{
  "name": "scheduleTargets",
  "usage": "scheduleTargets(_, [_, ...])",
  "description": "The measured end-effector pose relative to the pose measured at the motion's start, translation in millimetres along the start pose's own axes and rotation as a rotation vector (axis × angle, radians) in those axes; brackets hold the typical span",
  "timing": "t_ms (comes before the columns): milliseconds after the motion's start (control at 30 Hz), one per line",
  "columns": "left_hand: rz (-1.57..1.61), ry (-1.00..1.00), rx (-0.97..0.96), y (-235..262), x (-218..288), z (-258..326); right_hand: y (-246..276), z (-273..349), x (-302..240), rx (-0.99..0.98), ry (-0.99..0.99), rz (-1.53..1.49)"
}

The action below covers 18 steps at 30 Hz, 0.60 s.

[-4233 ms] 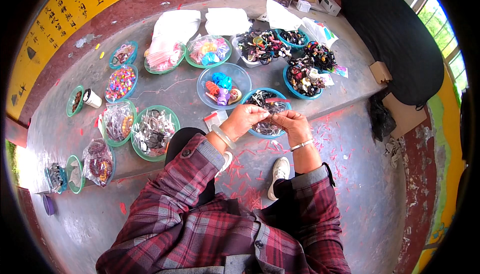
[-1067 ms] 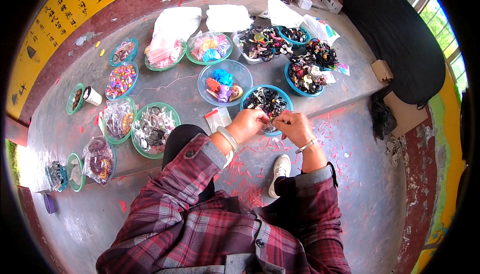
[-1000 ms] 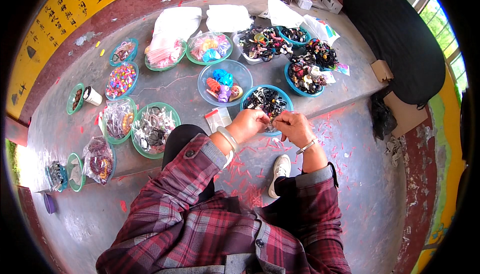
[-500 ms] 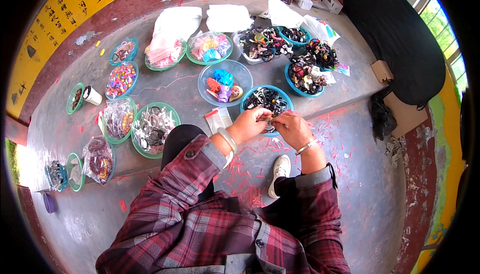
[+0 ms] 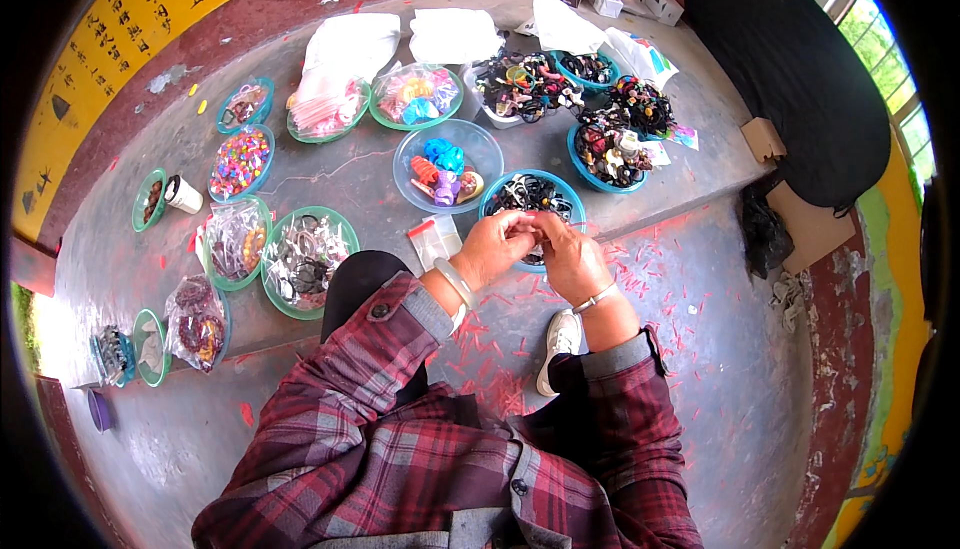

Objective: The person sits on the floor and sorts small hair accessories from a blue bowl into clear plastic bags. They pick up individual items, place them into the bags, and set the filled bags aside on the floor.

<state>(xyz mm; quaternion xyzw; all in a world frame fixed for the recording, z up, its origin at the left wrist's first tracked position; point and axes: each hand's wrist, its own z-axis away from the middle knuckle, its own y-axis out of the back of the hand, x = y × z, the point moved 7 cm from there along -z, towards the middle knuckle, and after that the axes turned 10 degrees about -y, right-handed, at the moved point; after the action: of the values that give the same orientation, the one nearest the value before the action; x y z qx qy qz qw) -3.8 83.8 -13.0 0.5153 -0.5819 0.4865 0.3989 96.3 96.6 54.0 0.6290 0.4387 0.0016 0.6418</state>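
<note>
- Left hand [image 5: 492, 247] and right hand [image 5: 570, 257] met fingertip to fingertip over the near rim of the blue bowl [image 5: 500, 196], at the front edge of the raised concrete ledge [image 5: 330, 174].
- Pinched between them a very small dark piece, mostly hidden by the fingers; what kind of piece could not be told.
- Both hands curled closed around it, thumbs and forefingers pressed in, no open palm showing.
- Judged light and small, likely springy or soft like the dark hair ties heaped in that bowl; easy to drop, best held by fingertip pinch at its edge rather than in the fist.
- Forearms came up from the lower edge in red plaid sleeves, elbows wide, wrists angled inward toward each other; a pale bangle [image 5: 455, 282] on the left wrist, a thin bracelet [image 5: 596, 299] on the right.
- Just behind the blue bowl, a clear bowl [image 5: 410, 164] with bright coloured pieces; to the left of the hands, a small clear bag [image 5: 436, 241] flat on the ledge.
- Farther left along the ledge, a green bowl [image 5: 345, 229] of bagged items.
- Below the hands, a white shoe [image 5: 560, 341] on the red-flecked floor.
</note>
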Motion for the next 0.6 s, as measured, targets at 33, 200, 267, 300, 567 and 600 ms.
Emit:
scheduleTargets(33, [-0.038,0.013,0.011,2,-3,0,-1,0,-1,-0.03,-0.062,-0.023])
scheduleTargets(200, [-0.253,-0.018,0.152,20,-11,-1,-11,3,-17,0.01,0.106,0.087])
scheduleTargets(267, [-0.242,0.069,0.131,28,-26,-2,-17,4,-18,0.025,0.188,0.129])
scheduleTargets(300, [-0.214,0.068,0.143,30,-31,-2,-19,5,-19,0.016,0.194,0.133])
scheduleTargets(567, [-0.262,0.026,0.198,32,1,-12,-11,0,-31,0.014,0.214,0.129])
scheduleTargets(600, [-0.287,-0.017,0.208,37,-6,-17,-8,-3,-32,0.028,0.218,0.092])
